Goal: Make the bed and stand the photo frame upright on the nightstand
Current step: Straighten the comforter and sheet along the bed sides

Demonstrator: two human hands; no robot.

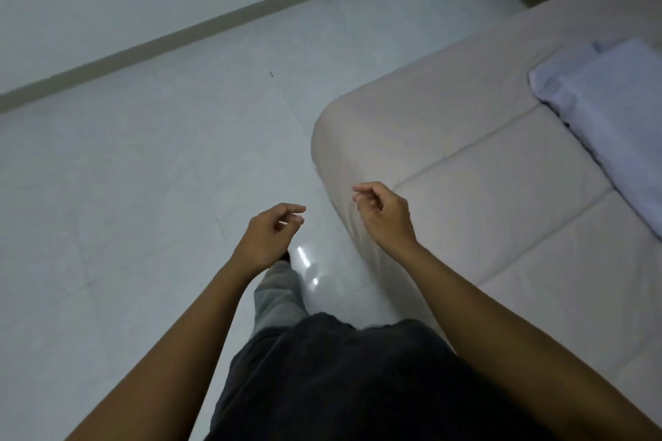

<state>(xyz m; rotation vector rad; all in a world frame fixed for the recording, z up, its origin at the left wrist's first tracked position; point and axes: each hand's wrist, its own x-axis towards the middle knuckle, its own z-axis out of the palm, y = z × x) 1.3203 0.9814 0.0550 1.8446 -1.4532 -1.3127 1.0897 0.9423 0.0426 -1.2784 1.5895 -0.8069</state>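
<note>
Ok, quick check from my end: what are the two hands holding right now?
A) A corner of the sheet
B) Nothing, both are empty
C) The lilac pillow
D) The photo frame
B. The left hand and the right hand hang loosely curled and empty in the air by the corner of the bed, while the lilac pillow lies untouched further up the mattress.
</note>
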